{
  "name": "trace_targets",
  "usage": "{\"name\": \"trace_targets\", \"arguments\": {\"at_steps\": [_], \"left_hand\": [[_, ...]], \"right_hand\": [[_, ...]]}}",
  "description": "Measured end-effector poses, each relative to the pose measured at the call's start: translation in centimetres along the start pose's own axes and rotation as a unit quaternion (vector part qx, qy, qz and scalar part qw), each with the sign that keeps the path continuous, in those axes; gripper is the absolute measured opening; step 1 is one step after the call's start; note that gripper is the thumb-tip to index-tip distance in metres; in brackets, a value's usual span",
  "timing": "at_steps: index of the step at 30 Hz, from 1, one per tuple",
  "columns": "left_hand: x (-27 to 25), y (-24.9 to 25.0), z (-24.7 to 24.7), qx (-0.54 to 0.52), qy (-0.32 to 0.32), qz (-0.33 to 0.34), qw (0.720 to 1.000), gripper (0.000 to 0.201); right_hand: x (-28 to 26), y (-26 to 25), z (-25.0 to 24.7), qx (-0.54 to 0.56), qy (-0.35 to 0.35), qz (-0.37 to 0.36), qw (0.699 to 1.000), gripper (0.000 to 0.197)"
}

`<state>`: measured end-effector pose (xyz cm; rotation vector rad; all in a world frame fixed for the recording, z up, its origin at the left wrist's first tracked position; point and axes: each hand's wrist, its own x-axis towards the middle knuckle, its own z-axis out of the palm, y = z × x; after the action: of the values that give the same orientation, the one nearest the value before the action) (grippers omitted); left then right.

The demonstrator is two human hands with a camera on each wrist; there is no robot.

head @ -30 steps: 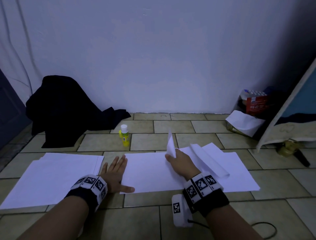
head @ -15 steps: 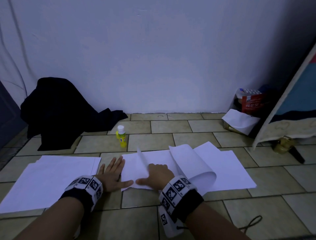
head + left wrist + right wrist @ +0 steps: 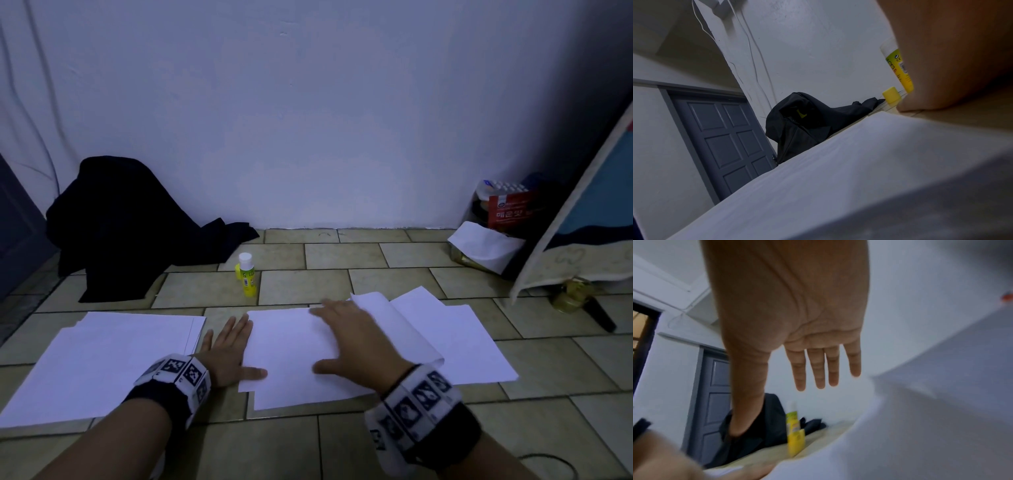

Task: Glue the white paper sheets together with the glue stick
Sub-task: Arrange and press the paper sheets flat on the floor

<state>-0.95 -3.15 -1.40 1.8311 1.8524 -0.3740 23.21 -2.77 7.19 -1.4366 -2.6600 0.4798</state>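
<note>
Since the earlier frame the lifted top sheet (image 3: 291,346) now lies flat; right hand (image 3: 356,342) spread above it, fingers straight. Left hand (image 3: 227,353) flat, pinning its edge. Glue stick (image 3: 247,274) stands uncapped on the floor beyond. Step: pressing sheets; next, smoothing firmly.

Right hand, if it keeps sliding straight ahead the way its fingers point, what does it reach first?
Probably bare floor tiles past the far edge of the middle sheet. The right hand aims toward the glue stick, but depth is unclear.
</note>
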Motion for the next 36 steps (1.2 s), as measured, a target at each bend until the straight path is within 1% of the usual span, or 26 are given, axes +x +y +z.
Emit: {"name": "trace_targets", "arguments": {"at_steps": [1,2,3,4,5,7,8,11,14,16,19,20,22,25,27,29,30,31,34,36], "left_hand": [[0.0,0.0,0.0,0.001,-0.002,0.000,1.000,0.105],[0.0,0.0,0.0,0.002,-0.002,0.000,1.000,0.105],[0.0,0.0,0.0,0.002,-0.003,-0.002,1.000,0.105],[0.0,0.0,0.0,0.004,-0.003,-0.003,1.000,0.105],[0.0,0.0,0.0,0.007,-0.004,-0.004,1.000,0.105],[0.1,0.0,0.1,0.010,-0.004,-0.004,1.000,0.104],[0.1,0.0,0.1,0.011,-0.004,-0.004,1.000,0.104],[0.2,-0.1,0.1,0.014,-0.006,-0.005,1.000,0.104],[0.2,0.0,0.2,0.017,-0.002,-0.008,1.000,0.104],[0.2,0.0,0.2,0.020,0.001,-0.008,1.000,0.104],[0.3,-0.1,0.2,0.021,-0.004,-0.007,1.000,0.112],[0.4,-0.2,0.3,0.023,-0.005,-0.008,1.000,0.116],[0.4,-0.2,0.3,0.028,-0.005,-0.012,1.000,0.118],[0.3,-0.1,0.3,0.026,-0.003,-0.010,1.000,0.111],[0.2,-0.1,0.2,0.022,-0.006,-0.007,1.000,0.111],[0.2,-0.1,0.1,0.022,-0.011,-0.009,1.000,0.116],[0.2,-0.1,0.1,0.024,-0.012,-0.010,1.000,0.118],[0.1,-0.1,0.0,0.027,-0.013,-0.011,0.999,0.118],[0.1,0.0,0.1,0.025,-0.013,-0.010,1.000,0.110],[0.1,-0.1,0.0,0.027,-0.017,-0.010,0.999,0.112]], "right_hand": [[-0.6,1.1,-0.7,-0.052,-0.001,0.012,0.999,0.098],[-1.1,2.3,-1.2,-0.089,-0.017,0.040,0.995,0.105],[-1.5,3.5,-1.6,-0.112,-0.034,0.070,0.991,0.108],[-1.9,4.7,-1.8,-0.124,-0.045,0.093,0.987,0.105],[-2.1,5.8,-2.1,-0.127,-0.048,0.109,0.985,0.095],[-2.6,7.5,-2.5,-0.116,-0.030,0.129,0.984,0.071],[-2.8,8.3,-2.6,-0.109,-0.021,0.141,0.984,0.063],[-3.1,10.0,-2.6,-0.083,-0.001,0.181,0.980,0.049],[-2.9,12.1,-2.5,-0.024,0.081,0.234,0.969,0.031],[-2.7,13.3,-2.7,0.015,0.131,0.266,0.955,0.026],[-2.3,15.2,-2.8,0.031,0.156,0.292,0.943,0.024],[-2.0,15.9,-2.8,0.031,0.156,0.301,0.940,0.024],[-1.5,17.2,-2.9,0.034,0.156,0.318,0.934,0.024],[-0.6,19.0,-3.3,0.060,0.144,0.355,0.922,0.031],[0.1,20.1,-3.4,0.058,0.097,0.389,0.914,0.032],[0.8,20.8,-3.6,0.034,0.034,0.415,0.909,0.024],[1.1,21.0,-3.6,0.022,0.012,0.423,0.906,0.019],[1.5,21.2,-3.6,0.018,0.003,0.428,0.904,0.018],[2.8,21.4,-3.1,0.020,0.014,0.419,0.907,0.034],[3.6,21.5,-2.8,0.021,0.012,0.410,0.912,0.044]]}}
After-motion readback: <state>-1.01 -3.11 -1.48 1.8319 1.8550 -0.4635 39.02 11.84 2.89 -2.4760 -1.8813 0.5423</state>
